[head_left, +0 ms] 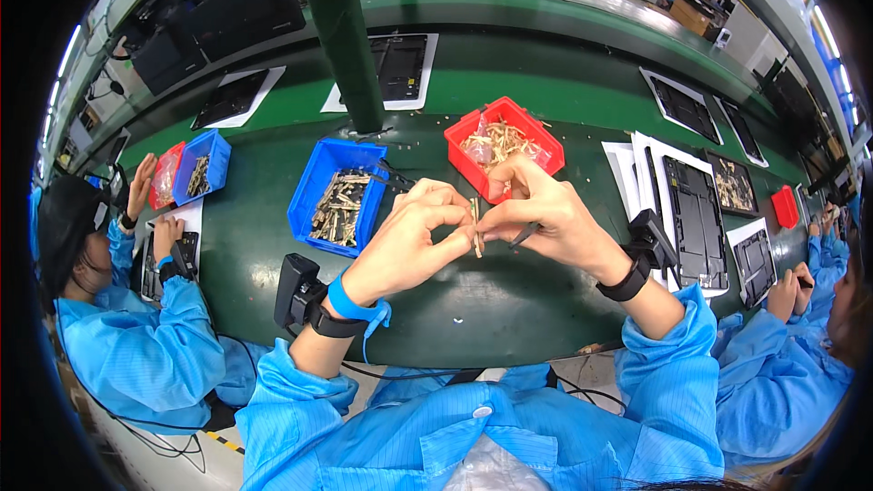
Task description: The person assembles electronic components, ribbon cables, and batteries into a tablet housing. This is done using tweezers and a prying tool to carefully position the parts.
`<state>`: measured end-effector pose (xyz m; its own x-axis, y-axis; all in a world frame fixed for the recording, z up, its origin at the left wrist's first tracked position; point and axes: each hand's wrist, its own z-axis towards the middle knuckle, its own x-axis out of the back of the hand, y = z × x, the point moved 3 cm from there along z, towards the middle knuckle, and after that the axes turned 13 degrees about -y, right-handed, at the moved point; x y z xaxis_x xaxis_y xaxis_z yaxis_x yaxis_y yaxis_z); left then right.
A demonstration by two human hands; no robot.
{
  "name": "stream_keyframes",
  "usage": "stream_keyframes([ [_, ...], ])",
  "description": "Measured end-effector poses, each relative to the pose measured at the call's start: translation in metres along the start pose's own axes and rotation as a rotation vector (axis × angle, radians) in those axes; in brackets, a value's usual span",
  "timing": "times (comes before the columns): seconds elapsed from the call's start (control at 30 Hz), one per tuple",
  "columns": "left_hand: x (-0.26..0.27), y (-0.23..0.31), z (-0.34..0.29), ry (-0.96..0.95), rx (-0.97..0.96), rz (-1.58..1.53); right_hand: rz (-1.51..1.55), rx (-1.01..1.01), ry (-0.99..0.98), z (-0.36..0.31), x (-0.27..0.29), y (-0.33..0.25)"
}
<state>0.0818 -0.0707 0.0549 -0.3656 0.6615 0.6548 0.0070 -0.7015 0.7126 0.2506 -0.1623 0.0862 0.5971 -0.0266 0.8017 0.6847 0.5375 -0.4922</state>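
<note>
My left hand [420, 235] and my right hand [553, 218] meet over the bench, fingertips pinched on a small, thin gold-brown strip [477, 232] between them. A slim dark tool end [525, 235] sticks out below my right hand's fingers; its kind is hard to make out. Left of my left hand stands a blue bin [305, 203] with several similar gold-brown strips [338, 207] inside. Beyond my hands is a red bin [466, 166] holding paler strips and clear plastic. Something thin and black [393, 178] lies between the blue bin and my left hand.
A green bench [436, 309] spans the view, with a green post [336, 36] rising behind the bins. At right, a black panel [693, 218] lies on white sheets. Co-workers in blue sit at left [136, 345] and right [773, 382], with bins and panels nearby.
</note>
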Motion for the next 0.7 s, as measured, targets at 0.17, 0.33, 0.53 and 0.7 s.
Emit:
stream_keyframes([
  [0.17,-0.002,0.003,0.002,-0.128,-0.019,-0.104,0.076,0.009,-0.033,-0.002,-0.002,0.002],
  [0.33,-0.004,0.005,0.004,-0.187,-0.035,-0.159,0.103,0.007,-0.094,-0.005,-0.002,0.001],
  [0.53,-0.009,0.004,0.004,-0.215,-0.003,-0.227,0.18,0.005,-0.149,-0.009,-0.004,0.001],
  [0.7,-0.014,-0.007,-0.001,-0.077,0.05,-0.349,0.171,0.003,0.009,-0.005,0.009,0.013],
])
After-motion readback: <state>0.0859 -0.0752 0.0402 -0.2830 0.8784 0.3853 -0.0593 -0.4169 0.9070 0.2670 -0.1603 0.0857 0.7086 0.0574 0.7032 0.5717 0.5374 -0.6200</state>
